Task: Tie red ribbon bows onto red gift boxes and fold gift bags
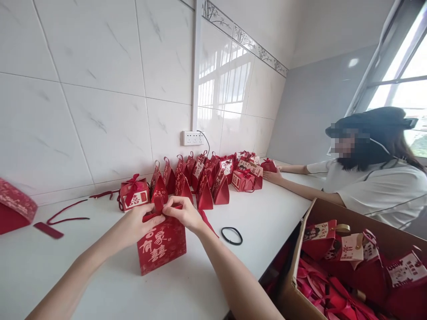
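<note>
A red paper gift box [163,249] with white Chinese characters stands on the white table in front of me. My left hand [142,222] grips its top edge from the left, fingers closed. At the same top edge, my right hand [183,216] pinches from the right, close to the left fingertips. My fingers partly hide the box's top closure. Just behind my hands are a box with a ribbon bow [135,195] and several red triangular boxes [204,191] with loop handles. Near my right wrist lies a strip of red ribbon [208,222].
A black elastic loop [231,236] lies right of my hands. At left are a red box [15,206] and a tag [49,230] beside dark red cord. An open carton [302,249] of red boxes stands lower right. A co-worker [373,178] touches a box at the table's far end.
</note>
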Motion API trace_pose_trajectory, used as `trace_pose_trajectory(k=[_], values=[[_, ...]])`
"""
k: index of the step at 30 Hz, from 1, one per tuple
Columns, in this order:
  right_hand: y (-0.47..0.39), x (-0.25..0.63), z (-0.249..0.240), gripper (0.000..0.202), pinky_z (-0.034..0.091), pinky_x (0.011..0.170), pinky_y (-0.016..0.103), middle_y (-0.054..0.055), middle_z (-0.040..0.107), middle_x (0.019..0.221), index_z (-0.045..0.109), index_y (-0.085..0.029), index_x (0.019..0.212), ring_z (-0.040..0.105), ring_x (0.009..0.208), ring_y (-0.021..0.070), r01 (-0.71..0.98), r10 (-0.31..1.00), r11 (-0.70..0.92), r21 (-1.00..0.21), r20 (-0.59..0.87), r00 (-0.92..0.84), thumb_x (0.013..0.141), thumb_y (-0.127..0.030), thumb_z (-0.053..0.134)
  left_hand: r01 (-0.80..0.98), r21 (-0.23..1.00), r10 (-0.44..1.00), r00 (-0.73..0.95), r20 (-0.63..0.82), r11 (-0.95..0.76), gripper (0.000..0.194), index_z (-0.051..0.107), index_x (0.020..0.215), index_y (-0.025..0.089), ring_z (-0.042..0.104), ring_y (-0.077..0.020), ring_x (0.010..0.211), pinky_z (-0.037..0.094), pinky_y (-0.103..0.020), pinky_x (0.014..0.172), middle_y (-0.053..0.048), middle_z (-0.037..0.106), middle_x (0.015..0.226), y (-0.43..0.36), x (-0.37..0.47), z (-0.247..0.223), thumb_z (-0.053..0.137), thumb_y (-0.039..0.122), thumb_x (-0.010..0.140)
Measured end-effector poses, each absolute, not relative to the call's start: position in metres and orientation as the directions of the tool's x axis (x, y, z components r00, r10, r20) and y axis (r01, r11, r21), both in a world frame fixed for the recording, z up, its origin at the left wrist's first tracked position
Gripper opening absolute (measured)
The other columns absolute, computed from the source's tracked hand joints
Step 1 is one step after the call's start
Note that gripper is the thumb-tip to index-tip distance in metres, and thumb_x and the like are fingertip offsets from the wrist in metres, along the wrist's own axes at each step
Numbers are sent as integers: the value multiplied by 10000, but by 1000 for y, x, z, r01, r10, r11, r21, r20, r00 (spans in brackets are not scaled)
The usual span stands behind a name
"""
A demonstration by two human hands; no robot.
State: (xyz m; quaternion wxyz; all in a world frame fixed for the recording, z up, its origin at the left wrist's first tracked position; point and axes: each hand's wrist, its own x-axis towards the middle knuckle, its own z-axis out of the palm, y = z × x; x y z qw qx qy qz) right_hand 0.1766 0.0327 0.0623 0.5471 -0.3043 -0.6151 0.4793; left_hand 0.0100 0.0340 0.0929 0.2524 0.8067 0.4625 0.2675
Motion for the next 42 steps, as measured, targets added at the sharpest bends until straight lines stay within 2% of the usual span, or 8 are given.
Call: trace_pose_trajectory(k=[5,13,22,28,31,35,42], values=[[37,178,59,200,388,607,236,-26,570,658,568,-178,577,497,615,108,-193,893,341,-920,381,-239,661,-322,677,595,682,880,449,157,-425,470,667,845,234,628,-275,774,485,-323,662,-22,675,758,35,10,93,583,648,639],[39,177,55,206,383,581,239,-23,564,623,581,-172,567,492,588,109,-223,896,322,-920,372,-241,645,-325,693,570,698,869,470,155,-433,413,640,911,216,619,-286,880,482,-356,772,-46,677,873,26,12,98,556,570,716],[39,183,51,198,378,596,238,-17,561,633,598,-163,599,494,603,109,-123,869,397,-909,416,-268,686,-321,682,578,689,864,484,141,-437,312,588,826,187,586,-226,750,429,-310,647,-24,621,803,26,10,93,512,485,777],[38,189,52,209,361,631,251,-15,543,653,594,-169,608,477,628,111,-33,839,466,-884,454,-299,737,-323,655,589,687,865,489,115,-424,273,597,836,198,580,-197,768,410,-289,661,-9,625,843,19,6,101,566,457,759],[36,189,53,222,352,633,258,-13,537,659,581,-172,603,465,633,115,-29,838,470,-882,456,-300,740,-334,648,599,694,885,448,124,-400,282,603,866,205,599,-191,769,427,-292,675,-10,646,855,17,3,106,563,466,769],[37,188,52,231,354,639,263,-12,543,662,574,-174,596,468,636,118,-27,836,478,-878,464,-294,743,-340,642,574,698,867,478,139,-428,281,621,825,201,622,-196,821,449,-295,716,-18,677,867,16,1,107,551,470,788],[39,190,51,223,368,639,263,-12,554,651,598,-173,603,481,630,116,-42,820,491,-870,478,-314,752,-332,646,651,615,879,451,157,-444,300,629,815,204,607,-196,718,410,-302,619,-19,678,798,17,2,107,510,479,814]])
